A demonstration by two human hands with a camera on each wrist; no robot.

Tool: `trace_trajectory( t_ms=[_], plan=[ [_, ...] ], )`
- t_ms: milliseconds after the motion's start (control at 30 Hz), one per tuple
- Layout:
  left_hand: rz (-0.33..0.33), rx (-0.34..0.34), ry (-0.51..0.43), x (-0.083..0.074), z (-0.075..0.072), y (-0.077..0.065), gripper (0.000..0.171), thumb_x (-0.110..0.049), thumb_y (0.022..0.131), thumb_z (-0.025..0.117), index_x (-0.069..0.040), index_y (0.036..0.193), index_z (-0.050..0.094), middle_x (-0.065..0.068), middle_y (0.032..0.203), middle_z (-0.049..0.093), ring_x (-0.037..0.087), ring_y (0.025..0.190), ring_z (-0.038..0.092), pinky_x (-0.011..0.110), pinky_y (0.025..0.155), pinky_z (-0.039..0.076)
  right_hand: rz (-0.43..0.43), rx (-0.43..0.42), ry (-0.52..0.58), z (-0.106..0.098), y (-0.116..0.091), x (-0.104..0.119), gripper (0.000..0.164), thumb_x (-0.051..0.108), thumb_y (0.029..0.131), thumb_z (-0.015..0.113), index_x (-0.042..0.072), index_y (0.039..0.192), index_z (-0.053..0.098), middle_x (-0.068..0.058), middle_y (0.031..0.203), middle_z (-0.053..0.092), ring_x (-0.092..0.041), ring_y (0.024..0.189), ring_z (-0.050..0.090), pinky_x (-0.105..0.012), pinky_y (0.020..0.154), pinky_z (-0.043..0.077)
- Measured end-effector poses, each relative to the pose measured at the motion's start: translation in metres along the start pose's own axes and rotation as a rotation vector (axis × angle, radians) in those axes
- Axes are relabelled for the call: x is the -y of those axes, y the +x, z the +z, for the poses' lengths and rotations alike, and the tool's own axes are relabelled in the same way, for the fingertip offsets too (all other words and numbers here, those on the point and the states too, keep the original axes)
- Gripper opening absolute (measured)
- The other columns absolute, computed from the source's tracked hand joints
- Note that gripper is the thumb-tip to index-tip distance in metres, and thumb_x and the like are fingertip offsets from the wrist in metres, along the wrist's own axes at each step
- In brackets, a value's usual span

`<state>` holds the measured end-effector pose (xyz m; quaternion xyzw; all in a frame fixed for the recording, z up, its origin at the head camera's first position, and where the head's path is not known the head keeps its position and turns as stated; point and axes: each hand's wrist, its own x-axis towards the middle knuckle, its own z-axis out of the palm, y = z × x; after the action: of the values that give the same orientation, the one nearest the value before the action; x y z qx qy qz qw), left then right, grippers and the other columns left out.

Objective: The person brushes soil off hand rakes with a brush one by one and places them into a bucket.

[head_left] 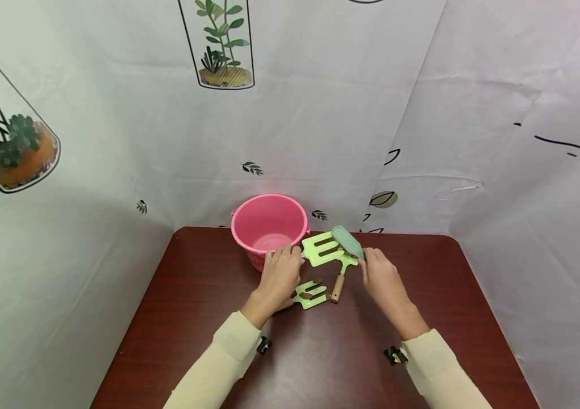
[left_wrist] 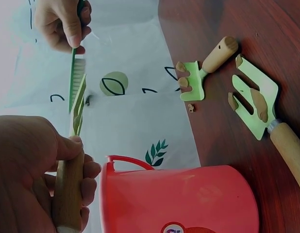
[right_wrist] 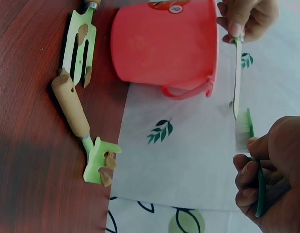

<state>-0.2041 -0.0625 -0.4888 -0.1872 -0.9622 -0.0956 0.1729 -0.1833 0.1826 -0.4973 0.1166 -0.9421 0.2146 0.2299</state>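
Near a pink bucket (head_left: 252,244), the left hand (head_left: 282,271) gripped a garden fork (head_left: 312,250) by its wooden handle (left_wrist: 69,190) while the right hand (head_left: 383,278) clasped a green brush (head_left: 346,241) at the tines (head_left: 328,258).

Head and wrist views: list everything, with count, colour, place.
table: 1, dark red-brown, foreground
bucket: 1, pink, near table's far edge
lying fork: 1, light green, on the table
small rake: 1, light green, beside the lying fork
bits: several, brown, mostly on those two tools
raised fork: 1, light green, above the table
brush: 1, green, above the table
printed cloth: count unclear, whitish, behind table
wrist devices: 2, black, at wrists
sleeves: 2, cream, forearms
left-hand grip: 1, bare, on the raised fork
right-hand grip: 1, bare, on the brush
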Motion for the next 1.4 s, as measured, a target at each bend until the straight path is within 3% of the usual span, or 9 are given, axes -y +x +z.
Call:
trace_trajectory(
  t_ms=[533, 733, 933, 1167, 1400],
  plan=[
    [0.011, -0.026, -0.006, 0.001, 0.0, -0.001, 0.016, -0.022, 0.102, 0.064, -0.007, 0.096, 0.063, 0.01, 0.094, 0.07, 0.029, 0.087, 0.069, 0.047, 0.075, 0.05, 0.021, -0.016, 0.029, -0.004, 0.001, -0.015, 0.021, 0.003, 0.097, 0.068, -0.012, 0.112, 0.062, -0.025, 0.099, 0.067, -0.039, 0.087, 0.069, -0.053, 0.071, 0.057],
    [0.003, -0.006, -0.016, -0.001, 0.0, 0.0, 0.015, -0.021, 0.102, 0.064, -0.006, 0.099, 0.064, 0.012, 0.097, 0.07, 0.031, 0.092, 0.069, 0.049, 0.076, 0.05, 0.004, 0.008, 0.083, -0.009, 0.004, -0.003, 0.021, 0.005, 0.099, 0.067, -0.009, 0.113, 0.064, -0.025, 0.105, 0.068, -0.037, 0.092, 0.07, -0.052, 0.076, 0.058],
    [0.004, -0.004, -0.02, -0.003, 0.0, 0.001, 0.016, -0.021, 0.102, 0.064, -0.006, 0.1, 0.065, 0.012, 0.097, 0.07, 0.031, 0.092, 0.069, 0.049, 0.077, 0.051, -0.043, 0.038, 0.1, -0.001, 0.001, 0.018, 0.021, 0.005, 0.098, 0.068, -0.008, 0.114, 0.064, -0.023, 0.107, 0.068, -0.036, 0.097, 0.071, -0.051, 0.078, 0.059],
    [0.016, -0.03, -0.012, -0.006, -0.001, 0.001, 0.012, -0.018, 0.098, 0.069, -0.006, 0.099, 0.065, 0.011, 0.095, 0.07, 0.03, 0.09, 0.069, 0.048, 0.075, 0.051, -0.104, 0.063, 0.081, 0.005, -0.001, 0.033, 0.019, 0.005, 0.098, 0.068, -0.006, 0.113, 0.063, -0.018, 0.099, 0.066, -0.029, 0.086, 0.069, -0.044, 0.069, 0.058],
    [0.023, -0.034, -0.001, -0.005, 0.001, 0.0, 0.013, -0.018, 0.098, 0.07, -0.006, 0.099, 0.066, 0.011, 0.095, 0.069, 0.029, 0.091, 0.069, 0.047, 0.075, 0.051, -0.082, 0.071, 0.061, 0.007, -0.001, 0.033, 0.018, 0.006, 0.098, 0.068, -0.004, 0.112, 0.064, -0.016, 0.096, 0.065, -0.029, 0.084, 0.069, -0.043, 0.068, 0.058]
  ],
)
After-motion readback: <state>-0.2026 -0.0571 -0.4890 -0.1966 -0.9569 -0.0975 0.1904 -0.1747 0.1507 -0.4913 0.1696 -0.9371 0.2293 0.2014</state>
